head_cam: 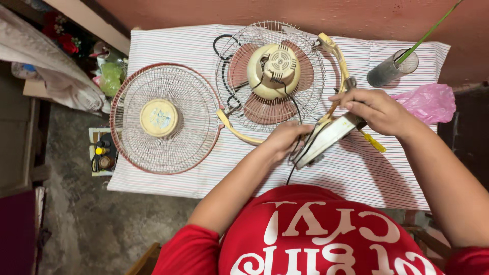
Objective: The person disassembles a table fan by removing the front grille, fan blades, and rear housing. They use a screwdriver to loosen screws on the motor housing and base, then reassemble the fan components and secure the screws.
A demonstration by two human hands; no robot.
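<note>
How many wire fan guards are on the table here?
2. One round guard lies flat at the table's left, detached. The other guard sits at the centre back, with the motor and blades on it. None seems hidden.

The table (168,43) wears a white cloth with thin red and dark stripes. Near its left edge lies a fan guard (164,118) of pale wire with a dull red rim and a cream round centre. Toward the far edge, the fan (270,76) shows a cream motor housing, dusty pink blades behind grey wire, and black cord. The base piece (326,136), at the near right part, is cream-white with a dark underside. Beside it lies a yellow-handled tool (374,143). At the right edge sits a pink plastic bag (430,102); at the far right corner, a grey cup (389,69) with a green stem (430,31). The shirt (305,239) is red with white lettering.
</note>
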